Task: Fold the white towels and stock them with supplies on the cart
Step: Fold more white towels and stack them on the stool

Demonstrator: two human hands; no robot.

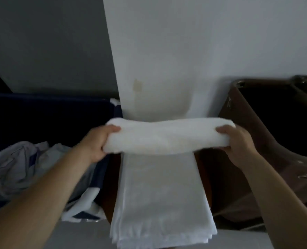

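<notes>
A: Where is the white towel [167,136] at this moment?

B: In the middle of the frame, folded into a thick, long bundle that lies crosswise. The left hand [98,142] grips its left end and the right hand [237,142] grips its right end.

A: How do the fingers sit?

B: Clenched round the towel on both sides. Each thumb lies on top of the cloth, the left thumb [114,128] and the right thumb [222,130] pointing toward each other, and the other fingers curl underneath, mostly hidden.

A: What lies beneath it?

B: A stack of folded white cloths [159,203], running lengthwise from just under the towel to the lower centre of the frame, its layered edges showing at the bottom. Whether the towel touches the stack, I cannot tell.

A: And around them?

B: A dark blue bin [50,119] at the left, with crumpled pale linen [23,168] at the lower left. A brown tub [275,123] stands at the right. Behind the towel a white wall [167,51] fills the upper centre and upper right, with a faint yellowish stain [138,85] on it.
</notes>
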